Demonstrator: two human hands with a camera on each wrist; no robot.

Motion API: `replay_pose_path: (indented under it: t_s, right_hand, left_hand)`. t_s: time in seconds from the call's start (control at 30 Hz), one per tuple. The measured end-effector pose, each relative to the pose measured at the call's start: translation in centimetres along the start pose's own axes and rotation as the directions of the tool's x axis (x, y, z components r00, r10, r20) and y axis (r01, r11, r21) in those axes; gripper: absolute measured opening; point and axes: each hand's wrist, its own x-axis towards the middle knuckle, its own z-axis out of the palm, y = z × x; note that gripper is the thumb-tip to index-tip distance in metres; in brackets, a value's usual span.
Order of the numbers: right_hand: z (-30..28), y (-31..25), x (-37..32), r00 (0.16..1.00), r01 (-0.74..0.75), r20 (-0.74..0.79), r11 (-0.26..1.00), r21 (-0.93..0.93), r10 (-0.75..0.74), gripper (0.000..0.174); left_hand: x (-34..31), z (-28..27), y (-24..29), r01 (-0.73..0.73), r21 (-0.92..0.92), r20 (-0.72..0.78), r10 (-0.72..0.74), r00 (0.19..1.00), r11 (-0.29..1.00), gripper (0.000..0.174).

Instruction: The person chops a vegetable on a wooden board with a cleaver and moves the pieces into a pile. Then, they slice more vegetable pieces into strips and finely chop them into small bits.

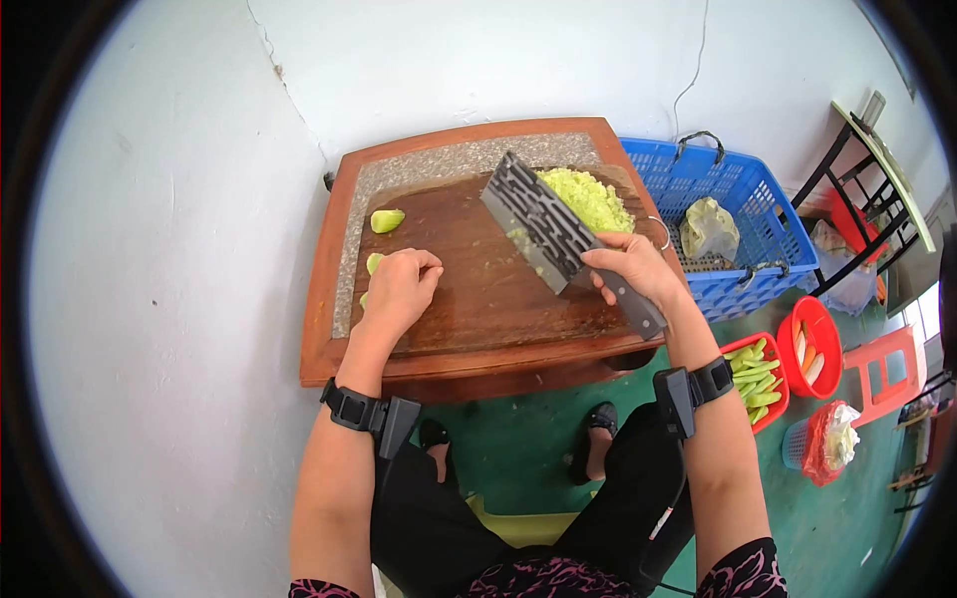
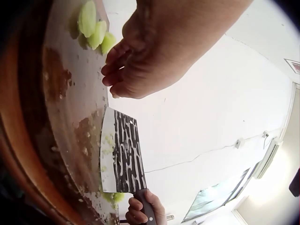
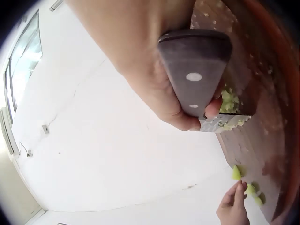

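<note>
My right hand (image 1: 638, 267) grips a cleaver (image 1: 543, 221) by its dark riveted handle (image 3: 194, 77). Its broad blade has a black patterned face, with green bits stuck near the edge (image 2: 108, 150), and is tilted over the wooden cutting board (image 1: 469, 289). Behind the blade lies a heap of finely chopped pale green vegetable (image 1: 593, 199). My left hand (image 1: 399, 289) hovers over the board's left side, fingers loosely curled, with nothing seen in them. Close by are several cut green vegetable pieces (image 2: 86, 18); one piece (image 1: 387, 220) lies farther back.
The board rests on a wooden table (image 1: 324, 309) against the wall. To the right stand a blue crate (image 1: 743, 284) holding a bag, a red basin of long green vegetables (image 1: 758, 379), a round red bowl (image 1: 822, 334) and a red stool (image 1: 887, 374).
</note>
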Motion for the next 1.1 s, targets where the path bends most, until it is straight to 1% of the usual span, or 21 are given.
replay_pose_path:
  t_s: [0.03, 0.2, 0.3, 0.4, 0.43, 0.53, 0.6, 0.7, 0.77, 0.8, 0.83, 0.87, 0.97, 1.0, 1.07, 1.1]
  right_hand:
    - [-0.3, -0.1, 0.2, 0.999, 0.008, -0.03, 0.999, -0.051, -0.01, 0.022]
    - [-1.3, -0.9, -0.3, 0.992, 0.069, -0.102, 0.996, -0.062, -0.075, 0.021]
    - [-2.5, -1.4, -0.8, 0.985, 0.103, -0.135, 0.993, -0.063, -0.111, 0.022]
    - [-3.8, -1.0, -0.9, 0.98, 0.121, -0.166, 0.991, 0.052, -0.11, 0.02]
    - [-3.9, -0.8, -1.0, 0.981, 0.123, -0.164, 0.988, 0.096, -0.106, 0.017]
    - [-3.7, -0.2, -0.7, 0.983, 0.108, -0.17, 0.973, 0.204, -0.073, 0.016]
    - [-3.5, -0.2, -0.8, 0.986, 0.088, -0.155, 0.973, 0.213, -0.055, 0.016]
    - [-3.3, -0.1, -1.1, 0.989, 0.072, -0.147, 0.964, 0.254, -0.035, 0.016]
    - [-3.4, 0.0, -1.4, 0.99, 0.078, -0.132, 0.964, 0.253, -0.045, 0.015]
    - [-3.2, -0.2, -1.6, 0.988, 0.094, -0.146, 0.955, 0.281, -0.054, 0.015]
    - [-2.7, -0.2, -1.9, 0.985, 0.108, -0.16, 0.945, 0.308, -0.061, 0.016]
    - [-2.4, -0.3, -2.2, 0.982, 0.126, -0.176, 0.934, 0.335, -0.069, 0.016]
    - [-2.5, -0.2, -2.4, 0.98, 0.158, -0.182, 0.877, 0.453, -0.082, 0.015]
    - [-2.6, -0.2, -2.4, 0.979, 0.167, -0.184, 0.857, 0.487, -0.086, 0.015]
    - [-3.1, -0.4, -2.8, 0.973, 0.195, -0.203, 0.849, 0.49, -0.106, 0.015]
    - [-3.2, -0.6, -3.2, 0.971, 0.205, -0.212, 0.847, 0.49, -0.112, 0.015]
  left_hand:
    - [-0.1, 0.0, -0.1, 0.006, 0.002, -0.001, -0.006, 1.0, 1.0, 0.012]
    - [-0.5, -0.6, -0.4, 0.069, -0.033, 0.02, -0.068, 0.997, 0.997, 0.011]
    - [-0.7, -0.9, -0.8, 0.062, -0.018, -0.005, -0.062, 0.998, 0.998, 0.011]
    - [-0.8, -1.0, -1.1, 0.066, 0.006, -0.01, -0.066, 0.998, 0.998, 0.012]
    - [-0.8, -1.0, -1.1, 0.064, 0.007, -0.011, -0.064, 0.998, 0.998, 0.012]
    - [-0.7, -0.9, -0.7, 0.058, 0.0, -0.006, -0.058, 0.998, 0.998, 0.011]
    - [-0.6, -0.8, -0.2, 0.063, -0.021, -0.002, -0.063, 0.998, 0.998, 0.011]
    - [0.3, -0.2, 0.6, 0.028, -0.027, 0.037, -0.027, 0.999, 0.999, 0.022]
    - [1.3, 1.8, 2.1, -0.153, -0.085, -0.074, 0.147, 0.986, 0.985, 0.035]
    - [1.9, 2.8, 3.3, -0.245, -0.106, -0.135, 0.23, 0.964, 0.964, 0.042]
    - [2.5, 3.3, 4.8, -0.256, -0.106, -0.009, 0.256, 0.967, 0.961, 0.052]
    - [3.1, 3.7, 6.5, -0.269, -0.107, 0.116, 0.281, 0.953, 0.957, 0.062]
    - [3.6, 6.2, 10.2, -0.34, -0.195, 0.187, 0.375, 0.908, 0.92, 0.072]
    - [3.7, 7.0, 10.8, -0.327, -0.213, 0.227, 0.372, 0.9, 0.921, 0.077]
    - [4.3, 8.3, 11.9, -0.297, -0.241, 0.309, 0.363, 0.879, 0.924, 0.088]
    - [4.7, 8.6, 12.2, -0.279, -0.217, 0.326, 0.339, 0.882, 0.935, 0.085]
